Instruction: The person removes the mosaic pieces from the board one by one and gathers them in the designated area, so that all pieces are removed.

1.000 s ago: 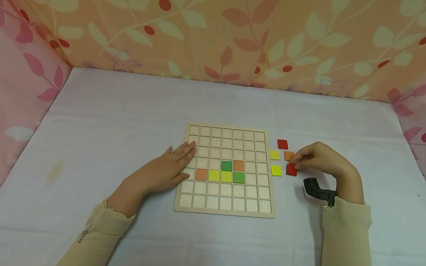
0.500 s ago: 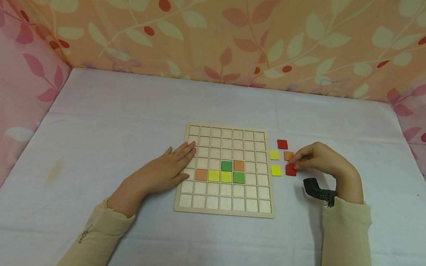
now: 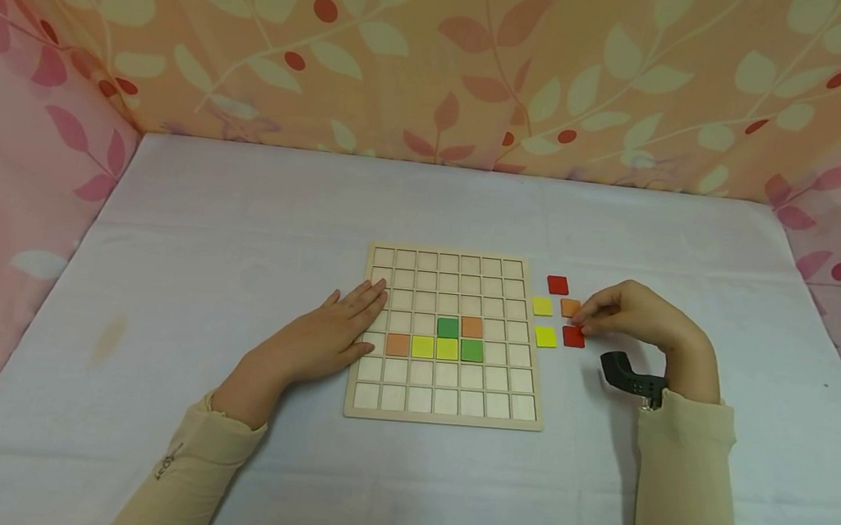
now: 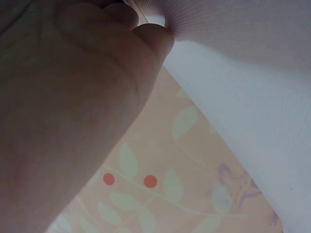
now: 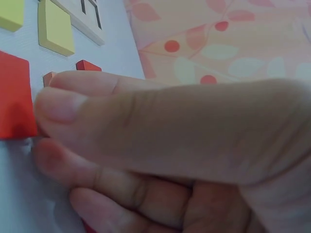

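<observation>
My left hand (image 3: pixel 323 333) lies flat with spread fingers over the left edge of a wooden grid board (image 3: pixel 441 418). Several coloured tiles sit in its middle cells, among them a green tile (image 3: pixel 471 350) and a yellow tile (image 3: pixel 423 346). Beside the board, my right hand (image 3: pixel 635 314) is bent down at the wrist, thumb and finger at the right edge of a red square tile (image 5: pixel 14 97) on the cloth. The thumb and fingers block part of the orange tile (image 3: pixel 569 308) behind. Below the fingers, a red sliver (image 5: pixel 89 226) peeks out in the right wrist view.
Two yellow tiles, the nearer yellow tile (image 3: pixel 546 337) among them, and another red tile (image 3: pixel 557 285) lie right of the board. A black wrist camera (image 3: pixel 627 374) juts from the right sleeve. Patterned curtains (image 3: pixel 436 66) border the white-covered table (image 3: pixel 247 199).
The red tile at my right fingertips has slid slightly to the left, and its near corner shows more clear of the fingers. My left hand and the board have stayed put.
</observation>
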The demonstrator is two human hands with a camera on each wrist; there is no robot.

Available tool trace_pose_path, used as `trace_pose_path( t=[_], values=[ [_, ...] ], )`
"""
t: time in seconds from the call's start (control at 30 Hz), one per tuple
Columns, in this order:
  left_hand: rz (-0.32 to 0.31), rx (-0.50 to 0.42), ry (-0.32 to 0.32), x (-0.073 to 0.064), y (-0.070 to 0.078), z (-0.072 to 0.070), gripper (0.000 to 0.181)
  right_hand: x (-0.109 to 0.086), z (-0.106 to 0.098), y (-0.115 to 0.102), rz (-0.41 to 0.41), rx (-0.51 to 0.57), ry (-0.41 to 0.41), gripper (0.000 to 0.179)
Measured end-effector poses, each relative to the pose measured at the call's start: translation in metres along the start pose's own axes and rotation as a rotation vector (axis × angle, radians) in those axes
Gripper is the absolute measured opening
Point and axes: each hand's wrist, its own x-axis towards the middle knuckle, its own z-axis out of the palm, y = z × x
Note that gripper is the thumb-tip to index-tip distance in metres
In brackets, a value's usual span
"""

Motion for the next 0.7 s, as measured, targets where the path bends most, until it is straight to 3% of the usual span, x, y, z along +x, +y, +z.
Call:
trace_pose_path(
  t=[0.17,0.7],
  values=[
    [0.001,0.001,0.001,-0.0002,0.0004,-0.0002,0.068,-0.0003,-0.0003,0.0010,0.012,0.000,0.023,0.010],
    [-0.001,-0.006,-0.004,-0.0003,0.0007,-0.0005,0.068,0.0011,0.0018,-0.0061,-0.069,0.101,0.017,0.017]
  ],
)
